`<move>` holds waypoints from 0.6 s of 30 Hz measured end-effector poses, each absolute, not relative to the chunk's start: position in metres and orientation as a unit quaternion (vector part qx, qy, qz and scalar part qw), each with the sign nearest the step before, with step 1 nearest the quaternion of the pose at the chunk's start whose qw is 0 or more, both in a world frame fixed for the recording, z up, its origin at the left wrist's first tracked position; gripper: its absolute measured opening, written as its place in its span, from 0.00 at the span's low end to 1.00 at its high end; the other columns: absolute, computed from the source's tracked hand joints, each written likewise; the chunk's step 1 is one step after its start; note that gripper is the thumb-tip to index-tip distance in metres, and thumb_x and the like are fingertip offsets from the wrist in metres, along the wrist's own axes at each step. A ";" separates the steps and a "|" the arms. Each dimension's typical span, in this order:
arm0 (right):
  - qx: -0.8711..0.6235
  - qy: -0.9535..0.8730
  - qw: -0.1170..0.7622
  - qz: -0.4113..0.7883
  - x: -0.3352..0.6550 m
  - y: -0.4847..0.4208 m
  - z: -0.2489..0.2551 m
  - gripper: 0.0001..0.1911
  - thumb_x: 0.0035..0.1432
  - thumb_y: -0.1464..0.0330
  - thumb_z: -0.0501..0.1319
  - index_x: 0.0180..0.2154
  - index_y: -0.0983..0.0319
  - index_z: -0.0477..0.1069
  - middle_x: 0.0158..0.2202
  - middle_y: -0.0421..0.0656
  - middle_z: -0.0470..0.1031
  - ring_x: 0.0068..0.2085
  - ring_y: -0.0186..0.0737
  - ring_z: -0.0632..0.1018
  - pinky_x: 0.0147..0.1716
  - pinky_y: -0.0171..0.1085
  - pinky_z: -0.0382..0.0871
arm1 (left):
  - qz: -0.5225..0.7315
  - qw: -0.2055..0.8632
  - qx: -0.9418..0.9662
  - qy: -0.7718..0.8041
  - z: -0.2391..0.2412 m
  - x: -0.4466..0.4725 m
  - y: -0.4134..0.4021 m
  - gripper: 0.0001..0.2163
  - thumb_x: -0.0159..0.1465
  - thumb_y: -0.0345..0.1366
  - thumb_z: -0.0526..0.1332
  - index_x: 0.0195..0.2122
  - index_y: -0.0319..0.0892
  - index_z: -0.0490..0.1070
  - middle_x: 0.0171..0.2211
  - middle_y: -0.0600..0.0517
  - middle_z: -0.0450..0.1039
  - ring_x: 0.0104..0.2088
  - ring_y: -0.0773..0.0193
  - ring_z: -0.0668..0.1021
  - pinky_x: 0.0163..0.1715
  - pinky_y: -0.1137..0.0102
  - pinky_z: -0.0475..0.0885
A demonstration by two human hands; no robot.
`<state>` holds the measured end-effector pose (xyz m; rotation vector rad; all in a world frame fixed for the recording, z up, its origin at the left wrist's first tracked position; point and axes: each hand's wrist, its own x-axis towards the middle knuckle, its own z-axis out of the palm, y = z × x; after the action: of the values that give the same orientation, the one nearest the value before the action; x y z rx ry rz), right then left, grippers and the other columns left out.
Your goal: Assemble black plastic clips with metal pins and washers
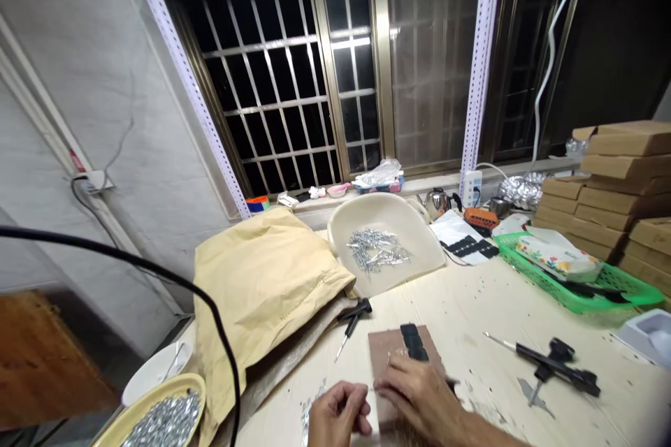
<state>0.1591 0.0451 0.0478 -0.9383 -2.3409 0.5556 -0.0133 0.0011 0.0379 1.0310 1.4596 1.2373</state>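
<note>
My left hand (340, 413) is at the bottom centre, its thumb and fingers curled together in a pinch. What lies inside the pinch is too small to name. Close beside it, my right hand (422, 394) bends over the brown board (385, 346) with its fingers drawn together, their tips toward my left hand. A thin pale sliver shows between the two hands. On the board lies a strip of black square pieces (413, 341), partly covered by my right hand. A black-handled screwdriver-like tool (354, 323) lies just beyond the board.
Behind stands a white scoop-shaped tray (434, 251) with metal pins. Left are a large paper bag (262, 272) and a yellow bowl (196, 384) of small metal parts. Two black-handled tools (556, 363), a green basket (571, 300) and stacked cardboard boxes (592, 216) occupy the right.
</note>
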 end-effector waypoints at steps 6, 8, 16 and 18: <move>-0.316 -0.881 0.279 0.214 0.179 0.046 0.058 0.10 0.64 0.65 0.52 0.39 0.61 0.70 0.34 0.42 0.71 0.35 0.34 0.72 0.34 0.32 0.62 | 0.454 0.503 0.457 0.576 0.060 -0.008 0.000 0.15 0.55 0.45 0.63 0.24 0.36 0.73 0.19 0.51 0.72 0.21 0.68 0.74 0.26 0.73 0.70; -0.314 -0.892 0.273 0.177 0.184 0.048 0.059 0.12 0.64 0.64 0.51 0.39 0.61 0.71 0.35 0.43 0.70 0.35 0.34 0.71 0.32 0.32 0.62 | 0.453 0.525 0.447 0.565 0.059 -0.004 0.002 0.14 0.55 0.44 0.63 0.26 0.36 0.73 0.21 0.51 0.73 0.20 0.69 0.73 0.25 0.73 0.70; -0.319 -0.888 0.269 0.195 0.198 0.046 0.059 0.10 0.63 0.66 0.54 0.38 0.63 0.71 0.34 0.43 0.69 0.35 0.34 0.71 0.34 0.32 0.64 | 0.442 0.534 0.457 0.558 0.059 0.008 0.002 0.13 0.54 0.42 0.64 0.27 0.35 0.73 0.23 0.51 0.74 0.20 0.69 0.74 0.26 0.73 0.71; -0.324 -0.896 0.261 0.154 0.200 0.045 0.057 0.12 0.64 0.65 0.52 0.37 0.63 0.71 0.34 0.44 0.68 0.34 0.35 0.71 0.32 0.33 0.64 | 0.436 0.538 0.458 0.557 0.059 0.011 0.002 0.13 0.55 0.43 0.64 0.27 0.34 0.73 0.23 0.51 0.74 0.20 0.70 0.73 0.25 0.73 0.71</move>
<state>0.2002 0.0449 0.0574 -0.8770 -2.4261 0.4171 0.0107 0.0024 0.0590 1.0889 1.3249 1.0377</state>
